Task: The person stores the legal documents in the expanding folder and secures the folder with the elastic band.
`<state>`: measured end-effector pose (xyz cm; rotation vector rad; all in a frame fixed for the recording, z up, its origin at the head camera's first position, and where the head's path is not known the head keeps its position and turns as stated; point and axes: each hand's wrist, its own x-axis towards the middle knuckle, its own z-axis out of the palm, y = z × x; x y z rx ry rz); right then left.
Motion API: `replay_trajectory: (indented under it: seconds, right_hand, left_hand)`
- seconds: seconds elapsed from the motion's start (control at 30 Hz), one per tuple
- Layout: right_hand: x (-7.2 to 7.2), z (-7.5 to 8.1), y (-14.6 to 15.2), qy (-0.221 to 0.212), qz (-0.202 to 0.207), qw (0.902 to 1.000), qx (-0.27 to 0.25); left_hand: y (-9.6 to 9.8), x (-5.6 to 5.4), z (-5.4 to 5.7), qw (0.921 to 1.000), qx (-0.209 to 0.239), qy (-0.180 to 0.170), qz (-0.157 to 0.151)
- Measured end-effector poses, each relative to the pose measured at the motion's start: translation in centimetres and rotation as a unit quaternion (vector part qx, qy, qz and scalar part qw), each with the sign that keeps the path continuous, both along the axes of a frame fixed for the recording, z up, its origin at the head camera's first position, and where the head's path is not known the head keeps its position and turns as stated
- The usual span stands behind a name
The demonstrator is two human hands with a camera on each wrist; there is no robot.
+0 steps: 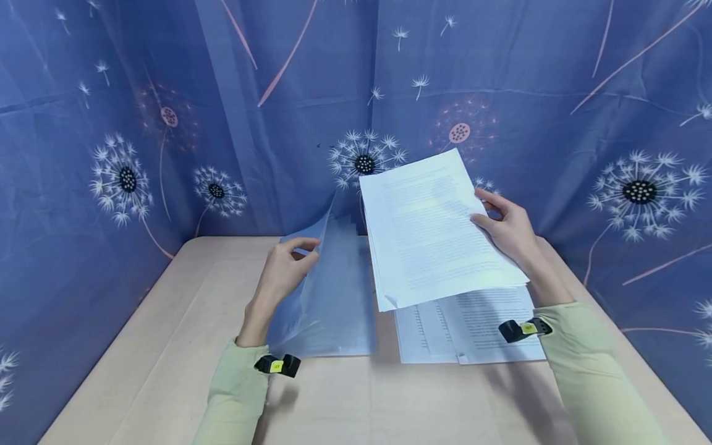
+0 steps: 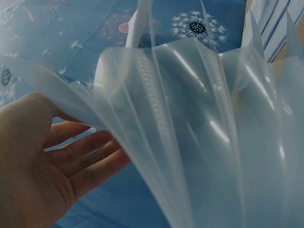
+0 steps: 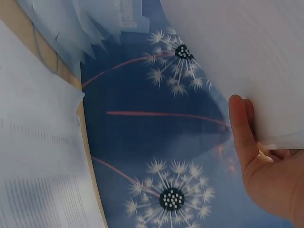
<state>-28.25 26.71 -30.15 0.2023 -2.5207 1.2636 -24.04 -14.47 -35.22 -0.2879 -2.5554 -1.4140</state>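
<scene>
To the left on the table lies a translucent plastic folder with several clear leaves fanned upward. My left hand pinches the edge of its lifted front leaf between thumb and fingers. In the left wrist view the clear leaves spread apart beside that hand. My right hand grips a few printed sheets by their right edge, thumb on top. These sheets are raised and tilted, with one lower corner bent. Below them, more printed papers lie on the table, partly hidden by the held sheets.
The pale table reaches back to a blue curtain with a dandelion print, which also hangs along both sides. Each wrist carries a black strap camera, the left one close above the table's front part.
</scene>
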Motion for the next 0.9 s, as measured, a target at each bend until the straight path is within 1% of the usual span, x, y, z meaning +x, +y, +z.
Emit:
replay_trajectory:
  seconds: [0.27, 0.47, 0.67, 0.9]
  right_hand:
    - [-0.4, -0.2, -2.6, 0.007, 0.002, 0.9994, -0.034]
    - [-0.9, -0.8, -4.2, 0.004, 0.001, 0.9987, -0.052]
    - [-1.0, -1.4, -5.4, 0.004, 0.010, 0.9971, -0.075]
    - [-0.9, -2.0, -6.6, -0.002, 0.010, 0.9971, -0.076]
  left_hand:
    - [0.0, 0.1, 0.0, 1.0000, 0.000, 0.004, 0.002]
    - [0.1, 0.0, 0.0, 0.9999, -0.004, 0.013, 0.007]
    - [0.2, 0.0, 0.2, 0.9999, -0.006, 0.010, 0.005]
    - [0.4, -0.1, 0.1, 0.9999, -0.008, 0.010, 0.008]
